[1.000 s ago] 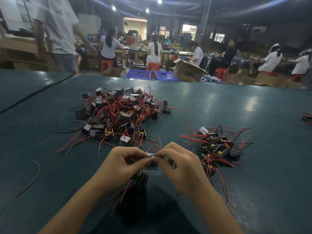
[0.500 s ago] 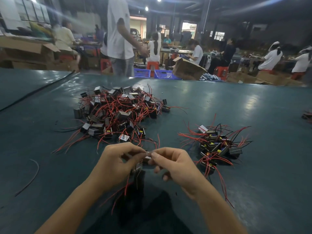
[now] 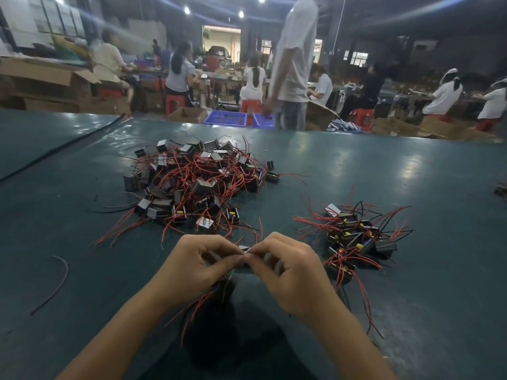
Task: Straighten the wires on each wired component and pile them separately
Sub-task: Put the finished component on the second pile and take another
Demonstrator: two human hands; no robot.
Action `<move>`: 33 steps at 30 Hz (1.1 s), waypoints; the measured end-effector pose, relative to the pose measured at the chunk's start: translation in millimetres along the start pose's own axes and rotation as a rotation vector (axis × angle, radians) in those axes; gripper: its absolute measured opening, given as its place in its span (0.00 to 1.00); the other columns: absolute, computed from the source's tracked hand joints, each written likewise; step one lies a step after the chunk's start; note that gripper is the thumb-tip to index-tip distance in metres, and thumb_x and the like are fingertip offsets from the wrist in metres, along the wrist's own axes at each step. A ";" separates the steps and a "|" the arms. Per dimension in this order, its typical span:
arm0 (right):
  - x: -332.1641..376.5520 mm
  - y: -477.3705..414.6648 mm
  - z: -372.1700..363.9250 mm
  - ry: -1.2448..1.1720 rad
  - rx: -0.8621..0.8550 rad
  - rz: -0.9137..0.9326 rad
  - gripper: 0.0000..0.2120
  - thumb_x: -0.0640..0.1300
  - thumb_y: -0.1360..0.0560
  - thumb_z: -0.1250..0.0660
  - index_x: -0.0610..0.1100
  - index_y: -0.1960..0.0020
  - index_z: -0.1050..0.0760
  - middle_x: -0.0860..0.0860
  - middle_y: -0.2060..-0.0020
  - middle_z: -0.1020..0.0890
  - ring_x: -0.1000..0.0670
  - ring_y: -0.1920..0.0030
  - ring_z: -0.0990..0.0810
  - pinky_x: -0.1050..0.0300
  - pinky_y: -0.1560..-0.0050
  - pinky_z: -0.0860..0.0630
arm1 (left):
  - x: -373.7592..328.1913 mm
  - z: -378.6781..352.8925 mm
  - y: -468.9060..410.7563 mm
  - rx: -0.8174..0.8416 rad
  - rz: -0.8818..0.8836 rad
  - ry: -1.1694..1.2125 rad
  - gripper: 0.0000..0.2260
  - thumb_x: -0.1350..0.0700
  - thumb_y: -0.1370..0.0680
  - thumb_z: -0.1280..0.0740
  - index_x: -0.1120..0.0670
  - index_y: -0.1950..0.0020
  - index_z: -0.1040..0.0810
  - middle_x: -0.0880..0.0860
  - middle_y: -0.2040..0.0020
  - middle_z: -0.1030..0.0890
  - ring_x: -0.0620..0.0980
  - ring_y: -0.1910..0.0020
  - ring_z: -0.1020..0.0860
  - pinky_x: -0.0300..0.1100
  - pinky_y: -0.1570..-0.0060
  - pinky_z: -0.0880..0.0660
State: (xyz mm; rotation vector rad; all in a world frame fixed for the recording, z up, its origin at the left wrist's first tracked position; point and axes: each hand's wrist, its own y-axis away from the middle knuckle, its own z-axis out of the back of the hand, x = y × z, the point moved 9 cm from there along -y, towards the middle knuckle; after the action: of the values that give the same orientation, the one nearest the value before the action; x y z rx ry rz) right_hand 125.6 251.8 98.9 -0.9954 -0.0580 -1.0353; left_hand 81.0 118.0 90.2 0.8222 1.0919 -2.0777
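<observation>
Both hands meet over the dark green table (image 3: pixel 411 297), near its front edge. My left hand (image 3: pixel 192 264) and my right hand (image 3: pixel 290 270) pinch one small black wired component (image 3: pixel 244 249) between thumbs and forefingers. A second black component (image 3: pixel 229 287) hangs under my left hand, its red wires (image 3: pixel 197 308) trailing down and left. A big tangled pile of components (image 3: pixel 197 182) with red wires lies beyond the hands. A smaller pile (image 3: pixel 354 239) lies to the right of my right hand.
A loose dark wire (image 3: pixel 59 281) curves on the table at the left, another loop (image 3: pixel 109 209) lies by the big pile. A few more components (image 3: pixel 501 189) sit at the far right edge. A person in a white shirt (image 3: pixel 293 64) stands just beyond the table's far edge; blue baskets (image 3: pixel 227 117) and cardboard boxes behind.
My hands have stayed together on the component, with the fingertips closing in tighter. The standing person in the background has walked from left to right.
</observation>
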 end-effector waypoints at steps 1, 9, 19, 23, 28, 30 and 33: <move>-0.3 0.7 -0.4 0.058 -0.010 -0.017 0.04 0.49 0.25 0.30 0.48 0.57 0.21 0.64 0.65 0.28 0.60 0.67 0.28 0.54 0.68 0.26 | -3.6 -0.8 0.6 0.000 -0.045 -0.038 0.02 0.59 0.27 0.26 0.54 0.56 0.14 0.46 0.64 0.16 0.45 0.64 0.19 0.40 0.62 0.23; -51.3 28.0 -42.9 -0.677 -0.041 -0.871 0.15 0.44 0.23 0.31 0.43 0.68 0.24 0.51 0.78 0.30 0.55 0.82 0.34 0.66 0.79 0.39 | -19.7 -1.0 4.4 -0.067 -0.201 -0.232 0.05 0.55 0.27 0.27 0.55 0.55 0.14 0.46 0.62 0.17 0.46 0.63 0.19 0.46 0.64 0.23; -59.5 24.3 -33.4 -0.721 -0.092 -0.874 0.09 0.46 0.20 0.36 0.43 0.57 0.26 0.52 0.66 0.15 0.56 0.71 0.20 0.63 0.78 0.30 | 35.0 -10.2 3.7 0.196 0.234 -0.111 0.20 0.68 0.26 0.34 0.44 0.44 0.19 0.38 0.50 0.17 0.36 0.47 0.21 0.41 0.42 0.27; -69.5 28.1 -27.0 -0.745 -0.196 -0.916 0.09 0.47 0.21 0.35 0.43 0.57 0.26 0.50 0.67 0.15 0.54 0.73 0.19 0.63 0.79 0.29 | 33.1 -15.4 7.0 0.205 0.215 -0.114 0.15 0.53 0.30 0.33 0.35 0.47 0.21 0.36 0.51 0.18 0.32 0.47 0.24 0.26 0.47 0.34; -76.7 31.2 -29.1 -0.771 -0.206 -0.944 0.10 0.48 0.21 0.34 0.44 0.58 0.25 0.51 0.67 0.15 0.54 0.71 0.18 0.64 0.77 0.28 | 29.4 -25.9 9.1 0.209 0.056 -0.269 0.15 0.40 0.31 0.27 0.39 0.45 0.20 0.38 0.52 0.20 0.38 0.49 0.26 0.39 0.43 0.30; -77.2 30.0 -31.2 -0.781 -0.190 -0.936 0.10 0.49 0.21 0.35 0.44 0.57 0.25 0.51 0.67 0.15 0.55 0.70 0.17 0.63 0.75 0.26 | 20.8 -26.3 7.2 0.158 -0.019 -0.296 0.09 0.42 0.29 0.28 0.41 0.50 0.19 0.38 0.55 0.21 0.39 0.52 0.26 0.43 0.46 0.30; -74.4 27.9 -38.6 -0.846 -0.116 -0.916 0.13 0.52 0.19 0.40 0.44 0.53 0.25 0.49 0.65 0.14 0.52 0.67 0.16 0.61 0.71 0.24 | 12.2 -17.6 5.6 0.037 -0.073 -0.313 0.11 0.41 0.28 0.32 0.47 0.57 0.18 0.40 0.61 0.21 0.41 0.57 0.27 0.44 0.51 0.31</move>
State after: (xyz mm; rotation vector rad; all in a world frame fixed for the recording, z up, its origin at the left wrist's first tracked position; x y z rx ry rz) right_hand 90.3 279.3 22.7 -1.5044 -1.2541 -1.3532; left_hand 82.0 127.6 70.2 0.4576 0.9263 -2.2017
